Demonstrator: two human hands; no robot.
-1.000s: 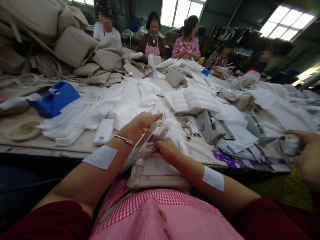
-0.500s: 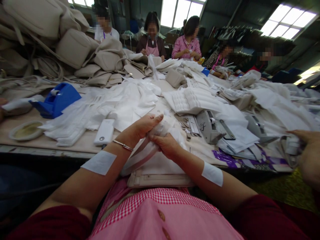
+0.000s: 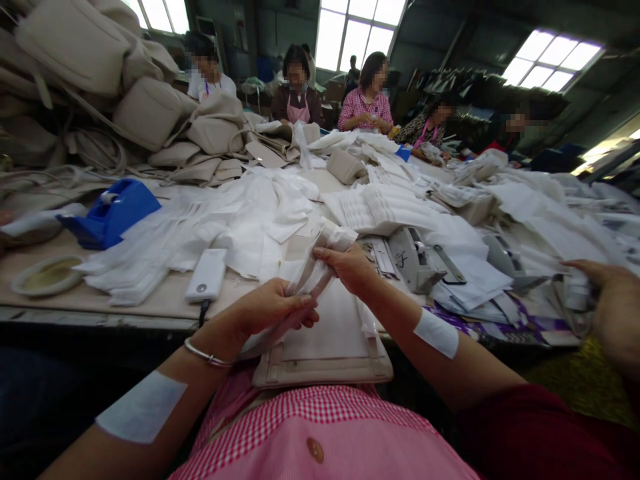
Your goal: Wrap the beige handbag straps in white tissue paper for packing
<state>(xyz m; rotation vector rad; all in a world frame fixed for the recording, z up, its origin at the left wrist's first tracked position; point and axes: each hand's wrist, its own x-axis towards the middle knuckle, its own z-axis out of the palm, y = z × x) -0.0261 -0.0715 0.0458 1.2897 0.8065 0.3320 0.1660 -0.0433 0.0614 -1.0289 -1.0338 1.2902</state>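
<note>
A long strap in thin white wrapping runs between my two hands above a beige bag, which lies at the table's front edge with white sheet material on it. My left hand is closed round the strap's lower stretch, near the bag's left side. Higher up and further right, my right hand grips the wrapped strap close to a bunched white end. The strap's lowest part passes behind my left wrist.
A blue tape dispenser, a round dish and a white power bank lie left. Grey tape dispensers stand right. White wrapping and beige bags cover the table beyond. Another person's hand is at far right.
My left hand has moved down and toward me along the strap, away from my right hand. My right hand has risen slightly to the right, and more of the bag shows.
</note>
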